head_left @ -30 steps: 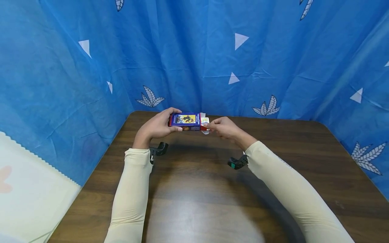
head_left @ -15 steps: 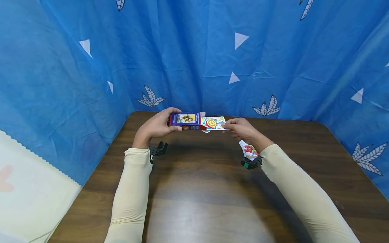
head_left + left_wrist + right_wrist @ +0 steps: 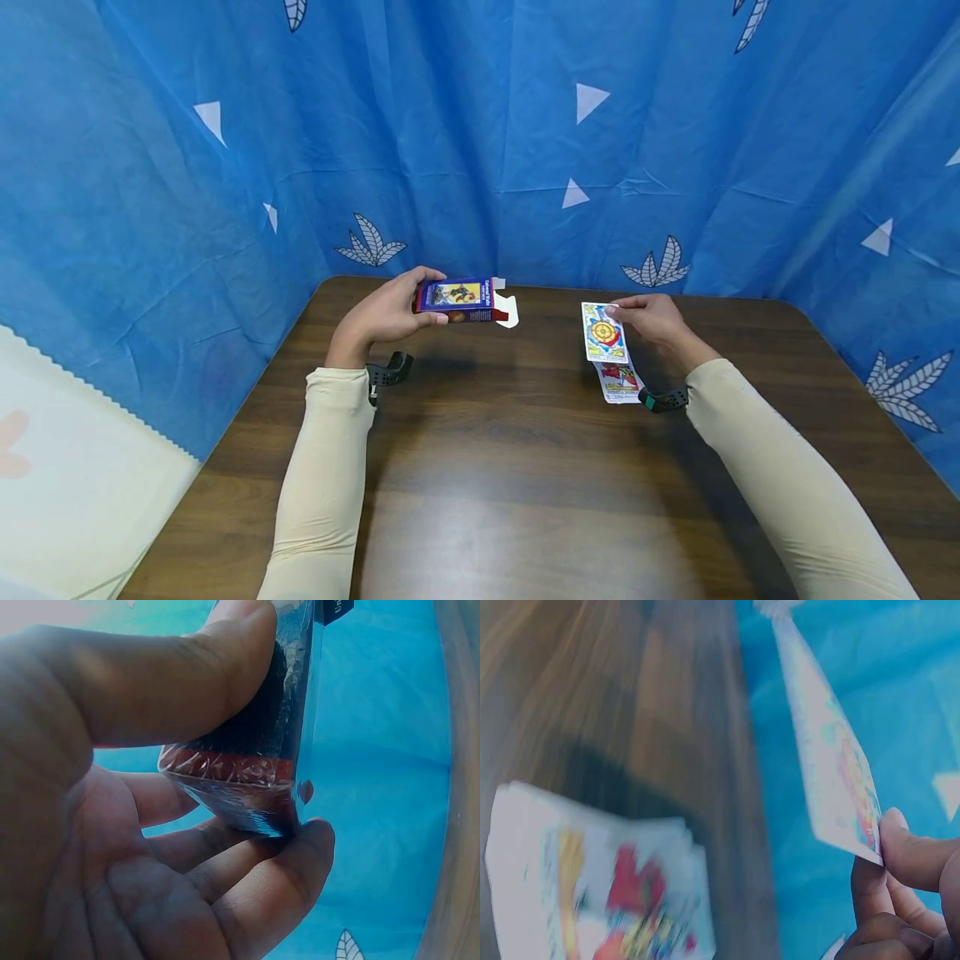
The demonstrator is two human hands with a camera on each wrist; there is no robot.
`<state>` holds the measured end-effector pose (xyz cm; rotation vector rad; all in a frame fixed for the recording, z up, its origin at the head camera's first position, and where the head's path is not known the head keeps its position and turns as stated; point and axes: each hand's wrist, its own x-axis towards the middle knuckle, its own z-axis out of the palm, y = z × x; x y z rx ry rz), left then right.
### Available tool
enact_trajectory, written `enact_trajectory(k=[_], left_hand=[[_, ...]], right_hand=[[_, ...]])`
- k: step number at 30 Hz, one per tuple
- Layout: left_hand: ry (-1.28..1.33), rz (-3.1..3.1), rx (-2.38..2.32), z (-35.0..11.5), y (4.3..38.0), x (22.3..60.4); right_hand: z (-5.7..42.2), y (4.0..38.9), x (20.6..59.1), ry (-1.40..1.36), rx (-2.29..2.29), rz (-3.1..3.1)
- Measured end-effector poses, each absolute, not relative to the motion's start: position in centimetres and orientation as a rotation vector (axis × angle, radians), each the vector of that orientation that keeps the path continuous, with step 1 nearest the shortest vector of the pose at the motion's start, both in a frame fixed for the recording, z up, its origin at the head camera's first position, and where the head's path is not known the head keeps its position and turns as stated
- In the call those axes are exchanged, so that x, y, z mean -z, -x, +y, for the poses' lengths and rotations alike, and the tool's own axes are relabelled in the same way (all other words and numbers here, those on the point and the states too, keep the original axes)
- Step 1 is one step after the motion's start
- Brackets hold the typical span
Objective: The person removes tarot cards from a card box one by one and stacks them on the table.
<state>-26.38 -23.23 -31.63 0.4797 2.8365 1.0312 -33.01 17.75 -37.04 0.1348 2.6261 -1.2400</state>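
My left hand (image 3: 390, 310) grips the closed end of a blue card box (image 3: 457, 293), thumb along the near side and fingers at the far side. The box's right end has its white flap (image 3: 507, 312) folded out. In the left wrist view, clear film shows over the box's dark and red end (image 3: 225, 769). Between thumb and fingers my right hand (image 3: 652, 318) pinches a tarot card (image 3: 604, 333) with a yellow wheel picture. Below that card lies a loose pile of cards (image 3: 619, 385) on the table, partly hidden by the held card and the wrist.
A brown wooden table (image 3: 487, 450) spans the area under both arms. Blue curtain (image 3: 465, 150) hangs behind its far edge and along the sides. A pale cloth (image 3: 67, 483) is at the left. Each wrist wears a black camera mount (image 3: 390, 369).
The wheel card has slid out of the box and moved right with my right hand, turning to hang above the pile. My left hand and the box have stayed nearly still.
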Motion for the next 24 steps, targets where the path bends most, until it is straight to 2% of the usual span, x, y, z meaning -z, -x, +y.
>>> enact_trajectory(k=[9,24], left_hand=[[-0.472,2.835,-1.039,-23.2,26.5,31.7],[-0.473,2.838,-1.038,-23.2,26.6,31.9]], right_hand=[[20.6,33.9,40.6,-0.18,1.119,2.627],[20.3,33.4,43.4,-0.125,0.972,2.769]])
